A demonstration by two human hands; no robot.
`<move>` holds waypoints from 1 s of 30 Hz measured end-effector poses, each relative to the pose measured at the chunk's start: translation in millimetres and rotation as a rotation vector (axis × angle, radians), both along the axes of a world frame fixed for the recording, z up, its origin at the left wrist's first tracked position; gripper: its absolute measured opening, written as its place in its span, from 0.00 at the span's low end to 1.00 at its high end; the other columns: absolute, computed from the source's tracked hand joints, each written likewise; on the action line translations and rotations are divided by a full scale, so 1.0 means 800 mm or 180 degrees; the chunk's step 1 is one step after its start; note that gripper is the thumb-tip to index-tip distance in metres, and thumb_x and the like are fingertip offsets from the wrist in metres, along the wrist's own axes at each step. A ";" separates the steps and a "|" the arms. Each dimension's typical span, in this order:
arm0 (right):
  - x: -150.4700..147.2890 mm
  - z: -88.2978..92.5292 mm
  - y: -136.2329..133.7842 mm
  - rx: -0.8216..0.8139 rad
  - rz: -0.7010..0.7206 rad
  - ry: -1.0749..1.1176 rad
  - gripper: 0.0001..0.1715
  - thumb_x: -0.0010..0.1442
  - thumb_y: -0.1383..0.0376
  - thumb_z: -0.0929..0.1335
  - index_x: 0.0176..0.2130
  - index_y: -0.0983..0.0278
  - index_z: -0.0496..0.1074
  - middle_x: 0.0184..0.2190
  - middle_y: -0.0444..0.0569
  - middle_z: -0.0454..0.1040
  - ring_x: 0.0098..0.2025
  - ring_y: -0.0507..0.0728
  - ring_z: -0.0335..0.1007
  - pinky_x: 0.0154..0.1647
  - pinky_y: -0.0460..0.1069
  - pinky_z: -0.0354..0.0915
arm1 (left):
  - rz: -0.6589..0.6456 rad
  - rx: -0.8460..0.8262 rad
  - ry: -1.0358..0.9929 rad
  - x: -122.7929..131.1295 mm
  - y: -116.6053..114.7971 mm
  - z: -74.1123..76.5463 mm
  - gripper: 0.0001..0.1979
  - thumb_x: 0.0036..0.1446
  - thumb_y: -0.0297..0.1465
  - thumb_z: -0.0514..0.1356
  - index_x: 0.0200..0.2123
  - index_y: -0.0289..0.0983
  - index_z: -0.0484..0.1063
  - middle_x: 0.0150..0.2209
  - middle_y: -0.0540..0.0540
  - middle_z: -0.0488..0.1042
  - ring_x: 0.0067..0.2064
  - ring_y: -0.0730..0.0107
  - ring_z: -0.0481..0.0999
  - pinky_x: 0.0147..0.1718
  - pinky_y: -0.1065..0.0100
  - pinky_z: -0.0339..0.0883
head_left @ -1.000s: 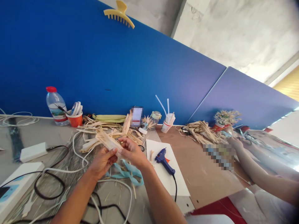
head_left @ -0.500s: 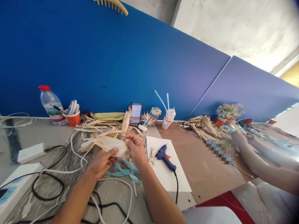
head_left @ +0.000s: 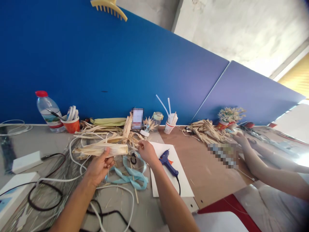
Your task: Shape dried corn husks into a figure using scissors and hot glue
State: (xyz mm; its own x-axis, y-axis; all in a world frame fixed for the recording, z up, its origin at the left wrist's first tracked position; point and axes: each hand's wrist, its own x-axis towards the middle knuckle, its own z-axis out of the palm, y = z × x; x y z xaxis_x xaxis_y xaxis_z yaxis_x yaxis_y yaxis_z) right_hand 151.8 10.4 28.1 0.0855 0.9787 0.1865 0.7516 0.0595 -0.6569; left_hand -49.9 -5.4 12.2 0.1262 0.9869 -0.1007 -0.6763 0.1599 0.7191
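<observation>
Off the pale corn husk (head_left: 116,149) and slightly rightward has come the right hand (head_left: 147,153), near mid-frame; its fingers are curled, though I can't tell whether they pinch anything. Left of centre, the left hand (head_left: 100,166) grips the husk between thumb and fingers. Light-blue ribbon (head_left: 140,174) lies lower in the frame, the glue gun (head_left: 170,164) right of centre.

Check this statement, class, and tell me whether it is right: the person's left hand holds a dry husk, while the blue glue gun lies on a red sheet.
Not quite: the sheet under the blue glue gun is white, not red, as the head view shows. The rest stands: the person's left hand holds a dry husk.
</observation>
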 end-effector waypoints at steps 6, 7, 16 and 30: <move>-0.001 -0.035 0.000 -0.0311 -0.0237 -0.1126 0.16 0.52 0.66 0.65 0.43 0.62 0.71 0.42 0.53 0.72 0.44 0.61 0.67 0.41 0.51 0.59 | -0.0036 0.0125 -0.0027 -0.002 0.003 -0.004 0.09 0.50 0.32 0.63 0.30 0.35 0.66 0.15 0.60 0.53 0.13 0.86 0.46 0.13 0.78 0.48; -0.002 -0.038 0.000 -0.0311 -0.0237 -0.1264 0.16 0.52 0.65 0.66 0.43 0.62 0.70 0.43 0.54 0.72 0.44 0.61 0.67 0.40 0.51 0.59 | -0.0029 0.0147 -0.0020 -0.001 0.003 -0.004 0.09 0.50 0.31 0.63 0.31 0.35 0.66 0.16 0.60 0.54 0.13 0.86 0.46 0.13 0.78 0.49; -0.010 -0.033 -0.010 -0.0303 -0.0102 -0.1523 0.23 0.53 0.53 0.65 0.45 0.63 0.67 0.42 0.56 0.73 0.47 0.65 0.63 0.44 0.56 0.53 | -0.0005 0.0099 -0.0026 0.001 0.002 0.002 0.07 0.51 0.29 0.62 0.29 0.35 0.65 0.15 0.60 0.54 0.13 0.86 0.47 0.13 0.78 0.48; 0.000 -0.029 -0.006 -0.0201 -0.0442 -0.0423 0.23 0.48 0.60 0.67 0.46 0.60 0.70 0.44 0.54 0.71 0.48 0.65 0.60 0.46 0.57 0.54 | 0.0070 0.0003 -0.0116 0.000 0.001 0.004 0.08 0.49 0.28 0.64 0.30 0.35 0.66 0.16 0.60 0.56 0.13 0.87 0.48 0.13 0.78 0.49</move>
